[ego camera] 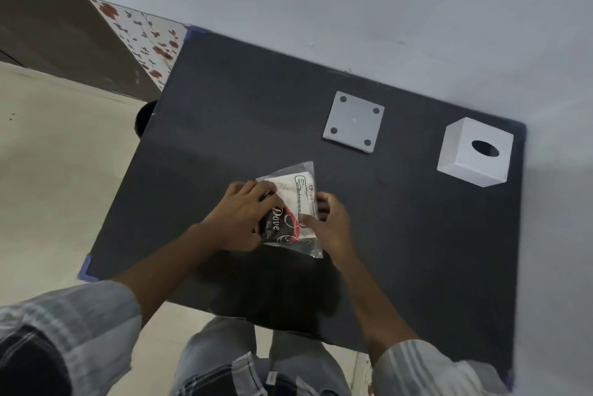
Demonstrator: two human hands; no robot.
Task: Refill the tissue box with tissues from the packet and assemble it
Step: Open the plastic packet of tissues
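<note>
A clear plastic tissue packet (293,200) with a black and red "Dove" print lies near the middle of the dark table (224,126). My left hand (240,216) grips its left side, fingers curled over the printed part. My right hand (330,222) holds its right edge, thumb on top and fingers underneath. The white cube-shaped tissue box cover (475,152) with a round hole stands at the far right. Its flat white base plate (353,121), with dark dots at the corners, lies apart at the back middle.
A grey wall runs along the table's far and right edges. The table corners carry blue tape (85,267). Beige floor and a floral panel (144,36) lie to the left. My legs stand at the table's near edge.
</note>
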